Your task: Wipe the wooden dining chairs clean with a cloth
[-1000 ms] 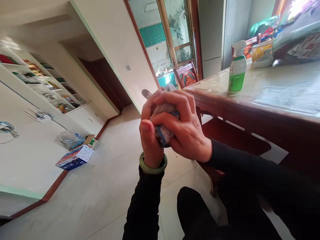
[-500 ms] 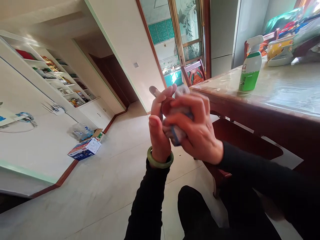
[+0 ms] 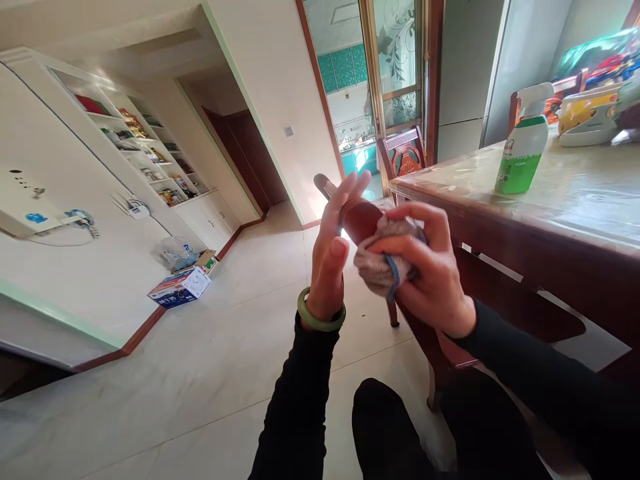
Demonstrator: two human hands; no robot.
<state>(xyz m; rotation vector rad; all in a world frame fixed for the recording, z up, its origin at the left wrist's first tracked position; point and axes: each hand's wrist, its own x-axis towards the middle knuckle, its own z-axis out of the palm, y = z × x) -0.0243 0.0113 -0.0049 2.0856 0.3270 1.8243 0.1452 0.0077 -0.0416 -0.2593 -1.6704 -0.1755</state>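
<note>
My right hand (image 3: 433, 273) is closed around a crumpled greyish cloth (image 3: 380, 267) with a blue edge, pressed near a curved reddish-brown wooden piece (image 3: 363, 219). This looks like the top of a wooden chair's back, and its rounded end (image 3: 325, 185) sticks out beyond my left hand. My left hand (image 3: 330, 260), with a green bangle (image 3: 320, 317) at the wrist, lies against the wood. Its fingers are stretched out, thumb apart. Much of the wooden piece is hidden by my hands and the cloth.
On the table (image 3: 465, 175) to the right stands a green-and-white spray bottle (image 3: 523, 157), with a yellow-and-white container (image 3: 587, 117) behind it. Another chair (image 3: 403, 153) is at the far table end. A box (image 3: 180, 288) sits by the left wall; shelves (image 3: 145, 153) lie beyond.
My right hand and the cloth have moved right, away from my left hand, uncovering more of the wood. My left fingers have straightened. The view has shifted slightly.
</note>
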